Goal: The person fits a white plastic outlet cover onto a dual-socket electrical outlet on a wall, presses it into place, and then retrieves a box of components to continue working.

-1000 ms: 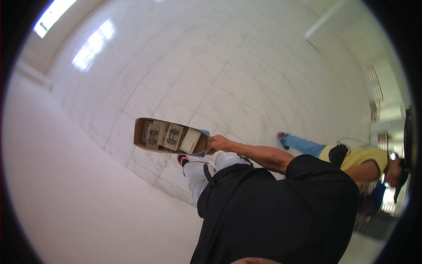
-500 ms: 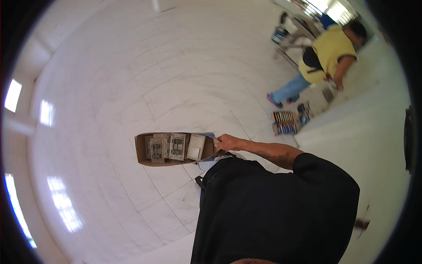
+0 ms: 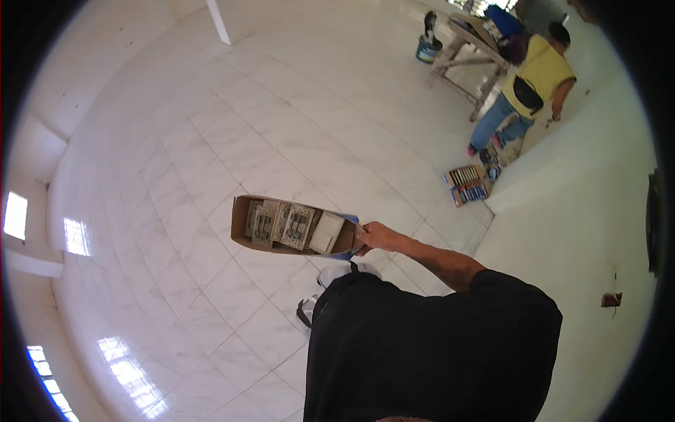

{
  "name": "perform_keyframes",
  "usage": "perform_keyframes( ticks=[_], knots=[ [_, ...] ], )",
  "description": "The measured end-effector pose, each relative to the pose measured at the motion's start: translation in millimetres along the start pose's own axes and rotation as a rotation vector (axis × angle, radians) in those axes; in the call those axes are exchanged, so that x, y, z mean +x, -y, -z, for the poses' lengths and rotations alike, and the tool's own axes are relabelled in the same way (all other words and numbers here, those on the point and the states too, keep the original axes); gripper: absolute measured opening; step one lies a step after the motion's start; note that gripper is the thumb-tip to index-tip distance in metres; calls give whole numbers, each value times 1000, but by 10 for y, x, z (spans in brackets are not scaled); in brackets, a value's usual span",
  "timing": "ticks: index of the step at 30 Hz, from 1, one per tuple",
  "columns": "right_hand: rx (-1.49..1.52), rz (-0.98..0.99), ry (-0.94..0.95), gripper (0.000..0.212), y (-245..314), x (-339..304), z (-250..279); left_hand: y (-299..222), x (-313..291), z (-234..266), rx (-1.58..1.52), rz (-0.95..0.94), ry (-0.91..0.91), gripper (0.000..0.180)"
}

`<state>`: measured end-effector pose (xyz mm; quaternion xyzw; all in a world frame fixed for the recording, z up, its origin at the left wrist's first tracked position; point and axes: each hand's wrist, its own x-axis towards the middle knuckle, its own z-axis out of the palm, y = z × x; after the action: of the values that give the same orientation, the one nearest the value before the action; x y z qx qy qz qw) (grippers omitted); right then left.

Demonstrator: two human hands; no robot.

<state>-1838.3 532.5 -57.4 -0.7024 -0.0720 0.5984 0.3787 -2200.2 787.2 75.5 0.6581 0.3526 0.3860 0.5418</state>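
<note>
My right hand (image 3: 379, 236) is closed around the right end of a long, open-topped cardboard box (image 3: 240, 219), thumb at its rim. The box hangs over the tiled floor, in front of my body. Inside lie several white electrical wall fittings (image 3: 297, 226) with metal frames, like switches or sockets; their exact kind is too small to tell. A plain white rectangular piece (image 3: 326, 233) rests beside them, nearest my hand. My left hand is out of view.
At the far right a person (image 3: 538, 77) in a yellow shirt stands by the wall, near a wooden trestle (image 3: 460, 60) and a bucket (image 3: 427, 50). Two open boxes (image 3: 467, 185) of fittings sit on the floor. Wires stick out of a wall opening (image 3: 611, 299) at right.
My view has turned, and the box sits slightly further right and more tilted, still in my right hand. The person in yellow, earlier leaning mid-stride, now stands more upright near the wall.
</note>
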Motion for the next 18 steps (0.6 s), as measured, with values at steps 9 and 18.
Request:
perform_keyframes(
  ticks=[9, 18],
  knots=[
    [-88, 64, 192, 38, 195, 437, 379, -179, -763, -235, 56, -109, -172, 44],
    [-170, 49, 361, 31, 56, 1081, 674, -1093, -2710, -842, 333, -335, -381, 47]
  ],
)
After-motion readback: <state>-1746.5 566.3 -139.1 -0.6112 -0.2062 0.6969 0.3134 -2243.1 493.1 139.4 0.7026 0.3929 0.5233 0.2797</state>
